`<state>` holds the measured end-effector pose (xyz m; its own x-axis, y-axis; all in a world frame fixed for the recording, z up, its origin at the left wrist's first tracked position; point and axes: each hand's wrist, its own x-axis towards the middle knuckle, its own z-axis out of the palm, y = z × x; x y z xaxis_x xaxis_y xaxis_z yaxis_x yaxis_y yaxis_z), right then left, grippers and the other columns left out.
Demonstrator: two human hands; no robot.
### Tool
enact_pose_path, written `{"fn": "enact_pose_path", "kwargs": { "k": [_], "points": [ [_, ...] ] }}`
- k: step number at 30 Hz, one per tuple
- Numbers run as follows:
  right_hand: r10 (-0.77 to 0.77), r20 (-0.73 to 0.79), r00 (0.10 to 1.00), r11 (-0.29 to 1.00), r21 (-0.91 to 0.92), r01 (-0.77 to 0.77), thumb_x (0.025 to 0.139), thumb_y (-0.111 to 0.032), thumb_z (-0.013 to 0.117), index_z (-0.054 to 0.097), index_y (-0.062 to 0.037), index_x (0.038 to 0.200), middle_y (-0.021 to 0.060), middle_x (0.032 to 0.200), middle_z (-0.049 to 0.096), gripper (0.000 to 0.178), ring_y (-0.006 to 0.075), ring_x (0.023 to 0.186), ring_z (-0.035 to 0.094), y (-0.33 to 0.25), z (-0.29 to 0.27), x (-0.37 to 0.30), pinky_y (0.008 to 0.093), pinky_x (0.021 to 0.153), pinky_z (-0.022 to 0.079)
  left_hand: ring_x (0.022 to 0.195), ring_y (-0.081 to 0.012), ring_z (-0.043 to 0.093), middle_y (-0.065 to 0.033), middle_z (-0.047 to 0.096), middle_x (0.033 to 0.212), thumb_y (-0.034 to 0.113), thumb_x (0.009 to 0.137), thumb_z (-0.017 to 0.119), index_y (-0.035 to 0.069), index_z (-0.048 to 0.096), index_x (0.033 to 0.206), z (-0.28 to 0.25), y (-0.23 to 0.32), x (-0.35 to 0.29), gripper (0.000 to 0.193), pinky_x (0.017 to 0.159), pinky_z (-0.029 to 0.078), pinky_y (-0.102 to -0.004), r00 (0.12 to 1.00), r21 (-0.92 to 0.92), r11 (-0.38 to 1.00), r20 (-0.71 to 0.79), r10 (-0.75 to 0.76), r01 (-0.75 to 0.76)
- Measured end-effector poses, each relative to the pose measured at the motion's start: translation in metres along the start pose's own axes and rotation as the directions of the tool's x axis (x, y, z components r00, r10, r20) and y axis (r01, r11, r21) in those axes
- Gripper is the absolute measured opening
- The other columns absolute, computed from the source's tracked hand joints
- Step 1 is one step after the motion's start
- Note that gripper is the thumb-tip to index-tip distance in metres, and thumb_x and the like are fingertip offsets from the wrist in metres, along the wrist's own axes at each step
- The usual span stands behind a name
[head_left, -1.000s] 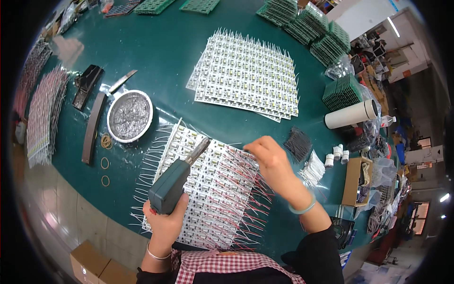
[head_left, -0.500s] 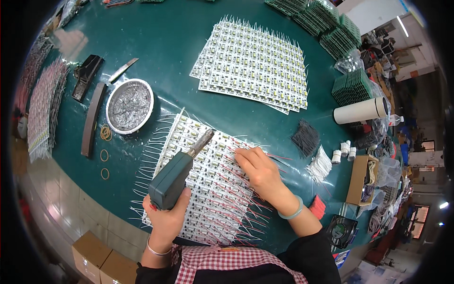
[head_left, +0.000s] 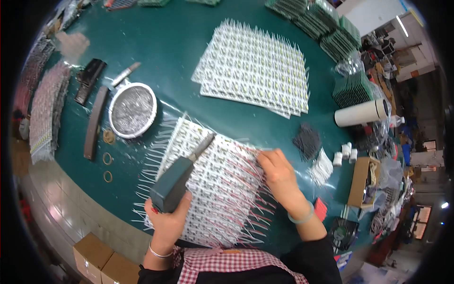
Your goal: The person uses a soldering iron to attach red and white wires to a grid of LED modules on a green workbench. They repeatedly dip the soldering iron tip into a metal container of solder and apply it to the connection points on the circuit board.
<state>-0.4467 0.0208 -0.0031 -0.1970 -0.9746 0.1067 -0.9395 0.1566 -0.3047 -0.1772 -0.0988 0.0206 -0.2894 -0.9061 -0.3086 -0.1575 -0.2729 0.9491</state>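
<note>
Holding a green soldering gun (head_left: 171, 183) in the wrapped left grip (head_left: 169, 220), probably weighty, stiff and best taken there, above a likely fragile circuit-board panel (head_left: 208, 189), with right grip (head_left: 282, 177) at red wires (head_left: 246, 182), pinch unclear.

Dark green is shown by the table (head_left: 165, 52) and the soldering gun (head_left: 171, 183) near the centre, yellow-flecked white by the upper-centre boards (head_left: 255, 71), red and white by the lower-centre wires (head_left: 239, 182), cream by the flask (head_left: 359, 112) at right, and red-and-white checks by the cloth (head_left: 231, 261) at the bottom edge.
</note>
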Motion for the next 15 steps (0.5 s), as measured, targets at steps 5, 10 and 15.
{"fn": "enact_pose_path", "kwargs": {
  "k": [5,10,15],
  "points": [
    [-0.002,-0.114,0.994,0.997,0.073,0.010,0.073,0.012,0.061,0.069,0.0004,0.110,0.0128,0.106,0.068,0.039,0.0339,0.098,0.064,0.016,-0.013,-0.010,0.0419,0.084,0.055,0.077,-0.0079,0.064,-0.0027,0.073,0.090,0.005,0.086,0.082,-0.003,0.072,0.100,0.000,-0.005,0.004,0.019,0.067,0.051,-0.0257,0.993,-0.007,0.993,-0.011,0.118,-0.118],
    [0.112,-0.293,0.949,0.993,0.008,-0.114,0.080,0.013,0.061,0.071,0.0009,0.104,0.0160,0.100,0.069,0.029,0.0354,0.092,0.066,0.042,0.000,-0.021,0.0425,0.080,0.055,0.074,-0.0071,0.062,-0.0026,0.073,0.088,0.008,0.087,0.082,-0.004,0.073,0.101,-0.008,-0.003,0.004,0.020,0.064,0.050,-0.0256,0.997,-0.052,0.997,0.050,0.056,-0.053],
    [0.239,-0.374,0.896,0.948,-0.110,-0.299,0.078,0.014,0.059,0.071,0.0028,0.103,0.0176,0.101,0.067,0.030,0.0370,0.093,0.065,0.066,-0.013,-0.037,0.0437,0.079,0.054,0.080,-0.0076,0.064,-0.0039,0.074,0.093,0.007,0.087,0.081,-0.004,0.072,0.106,-0.009,-0.004,0.002,0.024,0.070,0.051,-0.0251,0.998,-0.045,0.998,0.049,0.047,-0.045]
  ]
}}
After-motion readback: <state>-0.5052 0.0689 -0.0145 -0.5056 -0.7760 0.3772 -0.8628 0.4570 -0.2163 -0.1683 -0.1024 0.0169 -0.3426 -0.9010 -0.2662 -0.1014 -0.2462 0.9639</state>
